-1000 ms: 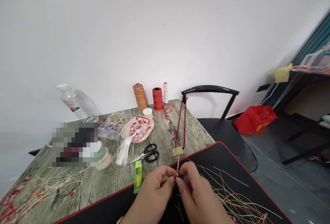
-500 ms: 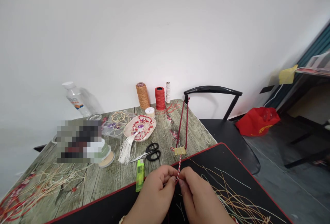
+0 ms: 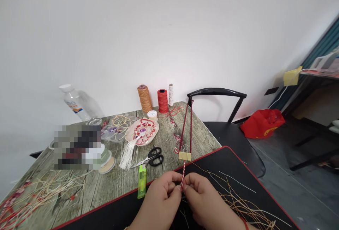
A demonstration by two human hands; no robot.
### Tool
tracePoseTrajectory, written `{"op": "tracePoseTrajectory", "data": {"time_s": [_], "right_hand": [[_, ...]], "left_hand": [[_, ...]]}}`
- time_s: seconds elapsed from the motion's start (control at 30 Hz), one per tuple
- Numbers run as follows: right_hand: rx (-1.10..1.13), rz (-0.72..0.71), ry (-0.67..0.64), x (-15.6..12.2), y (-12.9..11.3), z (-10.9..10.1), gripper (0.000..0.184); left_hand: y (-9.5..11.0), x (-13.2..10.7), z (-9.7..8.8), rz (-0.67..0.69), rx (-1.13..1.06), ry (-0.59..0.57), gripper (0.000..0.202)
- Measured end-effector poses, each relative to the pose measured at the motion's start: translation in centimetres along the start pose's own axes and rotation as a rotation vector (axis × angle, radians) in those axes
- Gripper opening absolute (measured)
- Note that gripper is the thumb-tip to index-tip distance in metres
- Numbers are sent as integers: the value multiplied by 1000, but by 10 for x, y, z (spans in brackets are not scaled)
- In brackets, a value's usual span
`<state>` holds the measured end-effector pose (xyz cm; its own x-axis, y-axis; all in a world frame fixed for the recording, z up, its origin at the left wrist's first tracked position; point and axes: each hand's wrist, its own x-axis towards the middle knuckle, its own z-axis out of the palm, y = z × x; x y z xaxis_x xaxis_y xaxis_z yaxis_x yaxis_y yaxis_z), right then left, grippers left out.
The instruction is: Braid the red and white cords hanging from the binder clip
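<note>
Watching through the head camera, I see the left hand (image 3: 159, 200) and right hand (image 3: 204, 199) close together at lower centre, each mostly closed, with thumb and fingers pinching a twisted red-and-white cord (image 3: 183, 178) from either side. The cord rises between the hands, above a black desk mat (image 3: 231, 157) with a red edge, to a brass binder clip (image 3: 184, 156) at the mat's far edge. Two dark red cords (image 3: 186, 127) run from the clip up toward a black chair (image 3: 217, 92) at the table's far corner.

Loose tan strands (image 3: 239, 203) lie on the mat near the right hand. Just left of the left hand sits a lime-green lighter (image 3: 142, 181) on the weathered wood-look table (image 3: 119, 182), near black-handled scissors (image 3: 150, 158). Farther up, a ceramic dish (image 3: 141, 131) holds red knotwork, with a white tassel (image 3: 128, 155) trailing from it. Along the far edge stand an orange twine spool (image 3: 144, 98), a red thread spool (image 3: 162, 101) and a white thread spool (image 3: 171, 95).
</note>
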<state>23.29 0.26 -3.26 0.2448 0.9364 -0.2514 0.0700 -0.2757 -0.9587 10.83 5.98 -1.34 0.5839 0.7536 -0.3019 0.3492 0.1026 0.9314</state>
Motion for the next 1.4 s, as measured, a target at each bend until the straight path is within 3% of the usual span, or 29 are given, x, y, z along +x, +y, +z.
{"op": "tracePoseTrajectory", "data": {"time_s": [0.13,0.2,0.67,0.87,0.97,1.13,1.27,1.4], "right_hand": [[152,255,-25,-1,-12,1,12],[185,302,-7,-2,-14,1,11],[240,235,-59,-2,-11,1,6],[243,134,-41,4,-1,1,20],[217,82,-36,6,4,0,19],[164,63,-31,5,7,-1,18],[180,43,-39,4,8,-1,19],[303,171,-50,1,1,1,25]], "left_hand": [[4,0,0,-52,-33,-39,30],[4,1,-1,-54,-48,-42,29],[1,3,-1,-30,-7,-54,29],[0,2,0,-25,23,-51,29],[2,-2,-3,43,136,-37,26],[17,-12,-10,193,553,2,18],[29,-19,-16,143,783,-16,27],[31,-20,-19,123,758,-40,26]]}}
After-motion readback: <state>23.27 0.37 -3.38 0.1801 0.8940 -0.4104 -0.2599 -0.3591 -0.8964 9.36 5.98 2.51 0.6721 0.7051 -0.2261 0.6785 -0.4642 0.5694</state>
